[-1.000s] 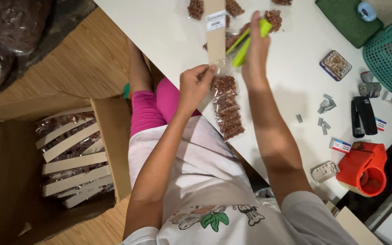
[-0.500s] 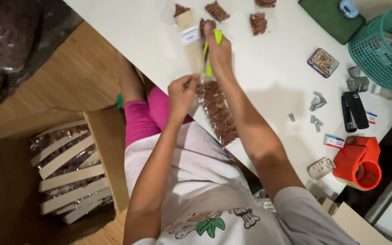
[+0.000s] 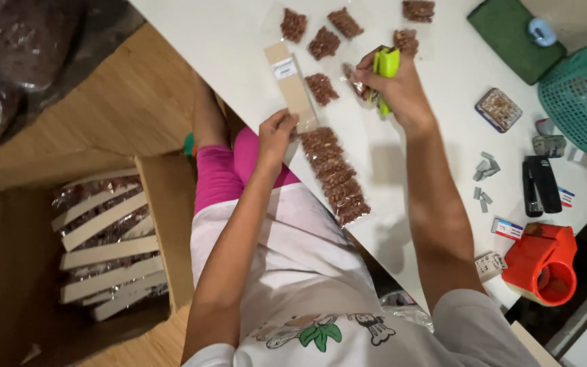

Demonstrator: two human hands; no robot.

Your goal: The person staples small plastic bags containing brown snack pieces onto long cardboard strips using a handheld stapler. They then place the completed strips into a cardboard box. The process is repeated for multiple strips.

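A white table point(image 3: 239, 41) stands over a wood floor point(image 3: 123, 109); a cardboard box point(image 3: 164, 224) of packed strips sits at the left. The strip point(image 3: 334, 173) of nut packets lies on the table's near edge, its long axis running from the card point(image 3: 292, 85) down toward the person's body. The left hand point(image 3: 276, 132) pinches the card's lower end. The right hand point(image 3: 395, 85) is clenched around a green stapler point(image 3: 385, 68), near small packets point(image 3: 324, 44).
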